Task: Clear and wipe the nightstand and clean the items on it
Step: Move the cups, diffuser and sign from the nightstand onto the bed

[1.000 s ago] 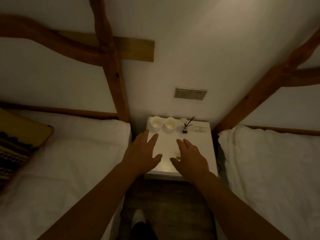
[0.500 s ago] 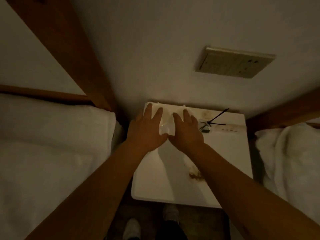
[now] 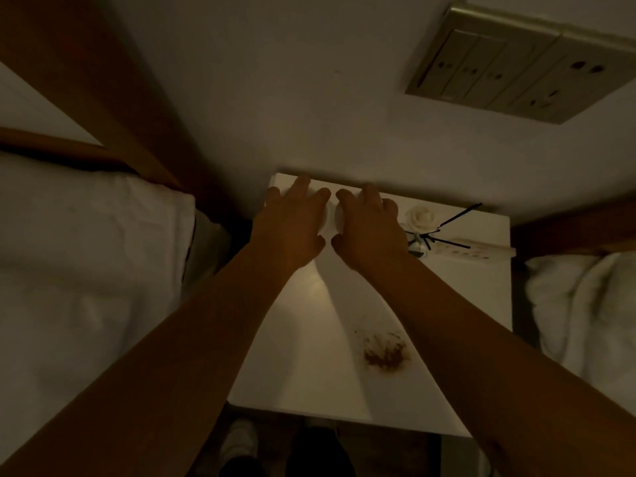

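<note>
— We see a white nightstand with a brown smudge on it.
— And we note white bedding, black reed sticks, a beige switch panel, brown wooden beams.

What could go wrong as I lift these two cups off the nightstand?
The right hand works right beside the reed diffuser; its black sticks jut outward, so a wrist nudge might tip it. Each hand covers a cup from above, left hand included, and how firm either grip is cannot be seen, so a cup could slip. The brown stain lies under the right forearm and could smear.
</note>
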Demonstrator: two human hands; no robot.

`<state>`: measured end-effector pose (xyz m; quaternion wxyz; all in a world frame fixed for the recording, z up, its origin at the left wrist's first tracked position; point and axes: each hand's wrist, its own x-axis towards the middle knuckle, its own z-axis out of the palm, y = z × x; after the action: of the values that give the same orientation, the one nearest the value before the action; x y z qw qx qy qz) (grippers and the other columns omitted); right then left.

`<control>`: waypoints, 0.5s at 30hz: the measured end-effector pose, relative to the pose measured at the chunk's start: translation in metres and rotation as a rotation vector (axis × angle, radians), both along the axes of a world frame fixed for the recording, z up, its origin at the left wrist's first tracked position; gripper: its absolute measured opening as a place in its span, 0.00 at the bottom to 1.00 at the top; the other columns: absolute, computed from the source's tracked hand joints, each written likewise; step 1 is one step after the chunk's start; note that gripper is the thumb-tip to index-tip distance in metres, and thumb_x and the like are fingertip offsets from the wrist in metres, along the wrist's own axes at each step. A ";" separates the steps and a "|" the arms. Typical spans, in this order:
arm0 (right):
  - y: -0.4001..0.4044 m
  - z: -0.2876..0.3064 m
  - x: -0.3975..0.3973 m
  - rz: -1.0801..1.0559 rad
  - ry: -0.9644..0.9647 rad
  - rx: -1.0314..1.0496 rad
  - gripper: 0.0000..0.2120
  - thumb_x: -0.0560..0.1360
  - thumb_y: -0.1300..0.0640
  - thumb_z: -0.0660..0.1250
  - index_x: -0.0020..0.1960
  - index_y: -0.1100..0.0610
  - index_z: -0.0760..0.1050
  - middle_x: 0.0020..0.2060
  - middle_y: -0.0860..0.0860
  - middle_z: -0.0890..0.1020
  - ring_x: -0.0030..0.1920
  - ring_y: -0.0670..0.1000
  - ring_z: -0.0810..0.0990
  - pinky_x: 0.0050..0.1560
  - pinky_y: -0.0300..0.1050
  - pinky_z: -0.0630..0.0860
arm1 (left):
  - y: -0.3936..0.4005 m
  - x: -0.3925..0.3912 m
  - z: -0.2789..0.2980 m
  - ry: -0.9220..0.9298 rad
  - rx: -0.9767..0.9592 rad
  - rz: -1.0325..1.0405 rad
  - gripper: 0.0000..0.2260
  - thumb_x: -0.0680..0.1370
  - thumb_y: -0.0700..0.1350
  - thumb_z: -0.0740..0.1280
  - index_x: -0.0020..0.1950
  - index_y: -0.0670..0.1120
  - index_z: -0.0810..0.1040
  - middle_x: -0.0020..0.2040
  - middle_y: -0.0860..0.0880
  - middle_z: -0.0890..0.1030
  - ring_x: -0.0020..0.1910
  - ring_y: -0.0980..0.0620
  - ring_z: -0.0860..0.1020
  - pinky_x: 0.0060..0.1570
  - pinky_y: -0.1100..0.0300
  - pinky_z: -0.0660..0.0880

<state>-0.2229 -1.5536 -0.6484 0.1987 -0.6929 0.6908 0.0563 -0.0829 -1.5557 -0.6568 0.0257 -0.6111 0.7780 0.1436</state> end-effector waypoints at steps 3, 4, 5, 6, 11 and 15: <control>0.002 -0.002 -0.001 0.020 0.016 -0.028 0.33 0.71 0.55 0.73 0.70 0.45 0.60 0.71 0.57 0.59 0.67 0.63 0.62 0.52 0.56 0.75 | 0.004 0.001 0.002 0.017 0.002 0.018 0.32 0.71 0.55 0.73 0.70 0.53 0.64 0.69 0.47 0.66 0.59 0.41 0.73 0.53 0.51 0.74; 0.003 -0.003 -0.001 0.013 0.010 -0.029 0.33 0.71 0.55 0.73 0.70 0.45 0.60 0.70 0.58 0.58 0.67 0.64 0.62 0.51 0.57 0.75 | 0.006 0.001 0.004 0.024 0.014 0.030 0.31 0.70 0.55 0.74 0.69 0.53 0.65 0.68 0.48 0.67 0.58 0.42 0.74 0.51 0.51 0.75; 0.004 -0.003 -0.001 -0.002 0.003 -0.023 0.34 0.71 0.55 0.73 0.70 0.44 0.60 0.70 0.58 0.58 0.67 0.64 0.62 0.52 0.58 0.75 | 0.008 0.001 0.005 0.023 0.022 0.040 0.31 0.69 0.55 0.74 0.69 0.53 0.65 0.67 0.48 0.68 0.58 0.42 0.74 0.51 0.52 0.75; 0.004 -0.002 -0.001 -0.021 -0.005 -0.011 0.34 0.70 0.55 0.74 0.70 0.43 0.60 0.70 0.59 0.58 0.67 0.64 0.62 0.53 0.58 0.75 | 0.011 0.002 0.007 0.017 0.031 0.047 0.31 0.69 0.55 0.75 0.69 0.53 0.65 0.66 0.48 0.68 0.58 0.42 0.74 0.50 0.52 0.76; 0.012 0.004 0.008 0.029 -0.020 0.066 0.36 0.68 0.52 0.76 0.69 0.41 0.59 0.66 0.58 0.61 0.64 0.63 0.64 0.52 0.57 0.74 | 0.029 0.017 0.015 0.031 0.087 0.101 0.29 0.71 0.53 0.74 0.68 0.55 0.65 0.67 0.49 0.66 0.61 0.40 0.70 0.48 0.51 0.75; 0.034 0.010 0.029 0.138 -0.005 0.021 0.36 0.66 0.52 0.76 0.67 0.41 0.60 0.64 0.57 0.62 0.63 0.62 0.65 0.48 0.55 0.76 | 0.052 0.044 0.022 0.074 0.099 0.187 0.29 0.71 0.52 0.73 0.69 0.55 0.64 0.69 0.49 0.66 0.61 0.40 0.69 0.51 0.49 0.76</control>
<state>-0.1938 -1.5200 -0.6383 0.2035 -0.7370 0.6401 0.0754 -0.0393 -1.5040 -0.6344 0.0137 -0.6733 0.7100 0.2060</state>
